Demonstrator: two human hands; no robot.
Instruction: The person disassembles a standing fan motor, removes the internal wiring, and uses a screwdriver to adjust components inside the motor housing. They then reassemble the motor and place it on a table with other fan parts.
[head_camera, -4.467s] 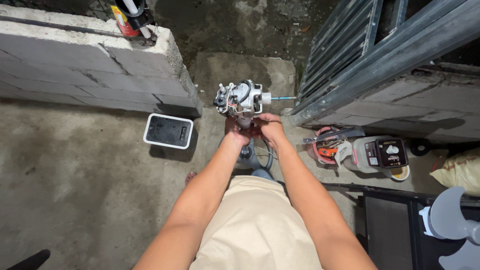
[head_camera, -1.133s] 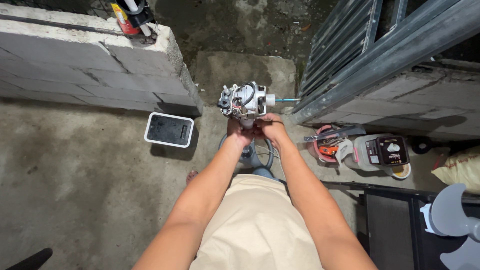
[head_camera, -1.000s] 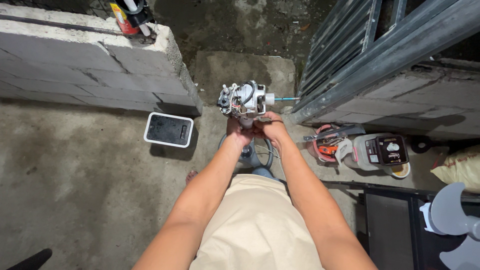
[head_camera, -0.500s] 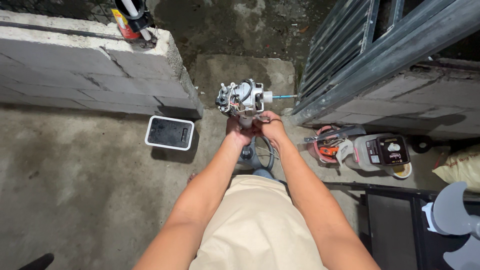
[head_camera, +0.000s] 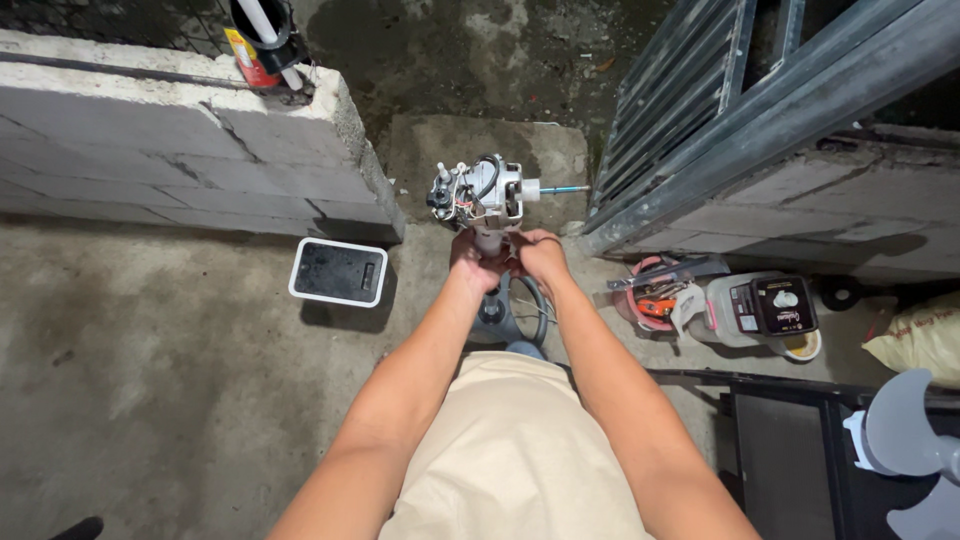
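Hands meet on the thin grey neck just under the bare white fan motor with coloured wires (head_camera: 480, 192). Left hand (head_camera: 472, 262) and right hand (head_camera: 540, 256) both curl shut around it, above the concrete floor (head_camera: 170, 350). It looks like fixing work on the neck; small, careful finger moves seem needed next.

A grey block wall (head_camera: 180, 150) is filling the upper left, a metal gate (head_camera: 720, 110) is slanting upper right, and stained concrete floor (head_camera: 150, 380) is spreading below.
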